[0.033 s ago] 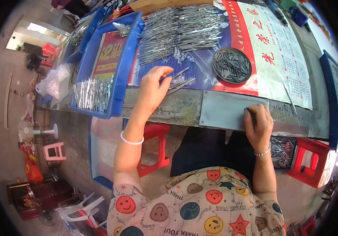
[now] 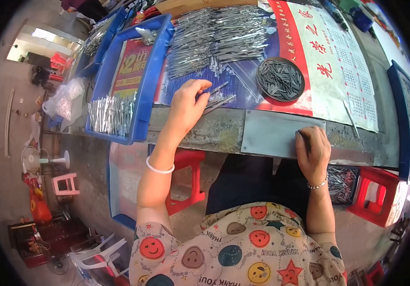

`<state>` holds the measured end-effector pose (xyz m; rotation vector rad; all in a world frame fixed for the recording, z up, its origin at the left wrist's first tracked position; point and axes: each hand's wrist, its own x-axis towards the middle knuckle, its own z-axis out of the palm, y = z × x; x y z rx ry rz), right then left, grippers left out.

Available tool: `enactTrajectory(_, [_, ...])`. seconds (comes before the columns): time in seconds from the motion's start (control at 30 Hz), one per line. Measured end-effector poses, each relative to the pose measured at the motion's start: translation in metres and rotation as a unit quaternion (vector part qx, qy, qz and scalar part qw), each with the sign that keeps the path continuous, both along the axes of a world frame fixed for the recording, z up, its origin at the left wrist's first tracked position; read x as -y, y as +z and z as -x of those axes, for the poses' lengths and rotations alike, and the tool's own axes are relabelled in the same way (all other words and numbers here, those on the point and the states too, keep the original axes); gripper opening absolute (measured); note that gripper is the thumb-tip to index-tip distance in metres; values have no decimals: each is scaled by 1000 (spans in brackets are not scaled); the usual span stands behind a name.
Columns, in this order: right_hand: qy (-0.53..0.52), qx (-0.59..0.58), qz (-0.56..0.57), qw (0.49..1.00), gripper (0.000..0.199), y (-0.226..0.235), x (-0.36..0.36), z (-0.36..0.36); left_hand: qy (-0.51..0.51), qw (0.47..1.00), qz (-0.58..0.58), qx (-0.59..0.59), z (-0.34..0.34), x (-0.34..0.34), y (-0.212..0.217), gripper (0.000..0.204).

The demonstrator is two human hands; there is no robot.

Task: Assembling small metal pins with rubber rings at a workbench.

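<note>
My left hand (image 2: 188, 107) is over the table's near edge, fingers bent and thumb apart from the forefinger. I see nothing between them. Just beyond its fingertips lie a few slim silvery metal pieces (image 2: 221, 101). My right hand (image 2: 315, 148) rests at the right end of a flat grey metal plate (image 2: 269, 133), fingers curled inward. A dark speck shows at its fingertips, too small to name. Beyond the plate stands a round bowl (image 2: 260, 90) of short dark metal pins (image 2: 279, 78). Large rows of slim silvery pieces (image 2: 217, 38) cover the far part of the table.
Left of my left hand stands a blue tray (image 2: 140, 109) with upright silvery pieces (image 2: 112, 114). A calendar sheet (image 2: 343, 71) lies at right, with a thin rod (image 2: 351, 119) on it. Red stools (image 2: 374, 195) and a bin of metal pieces (image 2: 342, 185) stand below the table.
</note>
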<state>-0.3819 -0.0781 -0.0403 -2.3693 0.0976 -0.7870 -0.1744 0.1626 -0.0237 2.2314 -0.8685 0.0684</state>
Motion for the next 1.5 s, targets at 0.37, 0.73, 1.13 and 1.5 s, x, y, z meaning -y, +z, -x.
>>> enactTrajectory(0.37, [2,6,4,1000,12,-1,4,-2,-86,982,-122,116,-25,20,-13,20])
enactTrajectory(0.73, [-1,3,14,1000,13,-1,6,0,12,994,101,-50,28,-9,30,25])
enactTrajectory(1.13, [74,-113,-25,991,18,43,48,-73,-120,856,278,-419,182,-26,1,27])
enactTrajectory(1.5, [34,-287,212,934,14,24,52,-144,-103,827,283,-474,207,-28,-2,28])
